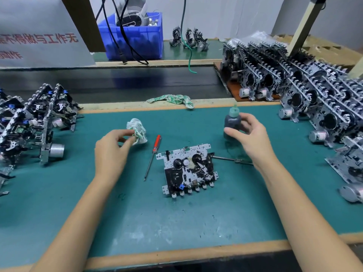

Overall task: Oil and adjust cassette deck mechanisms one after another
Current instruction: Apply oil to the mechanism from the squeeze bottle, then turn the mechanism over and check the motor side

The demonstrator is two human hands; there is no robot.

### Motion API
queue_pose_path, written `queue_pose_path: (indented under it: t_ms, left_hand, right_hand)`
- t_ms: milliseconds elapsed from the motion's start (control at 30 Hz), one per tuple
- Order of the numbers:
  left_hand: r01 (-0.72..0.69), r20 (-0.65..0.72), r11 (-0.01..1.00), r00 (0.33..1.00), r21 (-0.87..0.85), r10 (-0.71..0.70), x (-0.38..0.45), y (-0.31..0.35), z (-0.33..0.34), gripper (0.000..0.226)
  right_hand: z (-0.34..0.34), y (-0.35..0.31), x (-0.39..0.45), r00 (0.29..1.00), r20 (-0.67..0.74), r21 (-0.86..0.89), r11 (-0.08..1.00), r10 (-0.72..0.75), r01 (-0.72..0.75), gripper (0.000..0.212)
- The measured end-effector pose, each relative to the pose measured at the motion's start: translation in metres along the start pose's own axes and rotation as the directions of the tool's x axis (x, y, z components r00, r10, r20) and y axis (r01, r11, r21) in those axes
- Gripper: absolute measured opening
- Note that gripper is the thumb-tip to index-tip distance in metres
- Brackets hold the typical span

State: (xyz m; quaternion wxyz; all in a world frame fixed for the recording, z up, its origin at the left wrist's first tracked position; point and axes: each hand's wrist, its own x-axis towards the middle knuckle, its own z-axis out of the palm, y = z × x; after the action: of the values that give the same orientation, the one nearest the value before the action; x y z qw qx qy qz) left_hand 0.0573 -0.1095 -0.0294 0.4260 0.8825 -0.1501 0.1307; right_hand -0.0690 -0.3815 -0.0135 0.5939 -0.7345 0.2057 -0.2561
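Fingers [238, 132] of right hand [253, 138] curl around oil bottle [232, 119], upright; left hand [110, 152] fingers pinch crumpled rag [138, 129]. Deck mechanism [187, 169] lies on counter [137, 222] between & below both hands, w/ red screwdriver [154, 156] beside it.

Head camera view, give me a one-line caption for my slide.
Left hand pinches a crumpled cloth, right hand holds an oil bottle above a cassette deck mechanism on the green mat.
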Motion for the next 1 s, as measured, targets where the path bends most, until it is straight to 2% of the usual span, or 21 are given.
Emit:
queue_pose_path:
  t_ms: [133,200,267,367,433,500,533,600,633,667,733,833,900,1000]
  left_hand:
    - [-0.208,-0.028,0.973,0.977,0.101,0.211,-0.02,0.004,0.012,0.04]
    - [-0.329,-0.074,0.941,0.939,0.08,0.335,-0.025,0.011,0.012,0.036]
    - [-0.403,-0.058,0.915,0.913,0.016,0.404,-0.03,0.02,0.011,0.027]
    - [-0.364,0.053,0.922,0.926,-0.131,0.373,-0.042,0.032,0.012,0.029]
    - [-0.3,0.089,0.937,0.943,-0.179,0.319,-0.053,0.035,0.011,0.028]
    - [-0.2,0.092,0.964,0.972,-0.177,0.218,-0.065,0.034,0.006,0.031]
    - [-0.141,0.106,0.98,0.982,-0.137,0.156,-0.071,0.033,0.002,0.038]
    - [-0.071,0.192,0.996,0.979,0.051,0.06,-0.085,0.032,-0.005,0.055]
    - [-0.08,0.246,0.98,0.969,0.181,0.033,-0.093,0.033,-0.007,0.062]
    - [-0.115,0.29,0.948,0.957,0.296,0.025,-0.1,0.034,-0.008,0.066]
    - [-0.214,0.353,0.885,0.934,0.413,0.061,-0.111,0.039,-0.007,0.07]
    - [-0.348,0.365,0.83,0.911,0.436,0.191,-0.112,0.047,0.0,0.065]
    - [-0.388,0.368,0.812,0.9,0.436,0.233,-0.105,0.049,0.003,0.067]
    - [-0.4,0.374,0.828,0.892,0.393,0.253,-0.096,0.046,0.005,0.061]
  right_hand:
    - [0.005,0.018,0.002,0.999,0.013,-0.178,0.983,0.042,-0.039,0.036]
    - [0.008,0.019,0.004,0.999,0.029,-0.26,0.965,0.027,-0.019,0.037]
    - [0.011,0.019,0.005,0.998,0.064,-0.308,0.951,0.027,-0.006,0.037]
    - [0.012,0.016,0.001,0.999,0.032,-0.425,0.905,0.016,-0.001,0.045]
    - [0.008,0.011,-0.011,0.989,-0.095,-0.505,0.862,-0.111,0.048,0.045]
    - [0.001,0.004,-0.028,0.947,-0.163,-0.524,0.837,-0.277,0.155,0.03]
    - [-0.004,0.002,-0.038,0.951,-0.095,-0.504,0.839,-0.293,0.208,0.025]
    - [-0.012,0.0,-0.058,0.959,0.239,-0.48,0.84,-0.153,0.253,0.029]
    - [-0.013,-0.001,-0.068,0.91,0.411,-0.542,0.791,-0.045,0.284,0.042]
    - [-0.015,0.001,-0.075,0.855,0.519,-0.609,0.709,0.017,0.356,0.053]
    - [-0.015,0.009,-0.079,0.822,0.569,-0.691,0.529,-0.022,0.492,0.075]
    - [-0.002,0.011,-0.076,0.861,0.505,-0.79,0.37,-0.06,0.489,0.081]
    - [0.004,0.013,-0.073,0.854,0.514,-0.801,0.311,-0.081,0.511,0.075]
    - [0.004,0.014,-0.072,0.817,0.544,-0.754,0.315,-0.194,0.577,0.062]
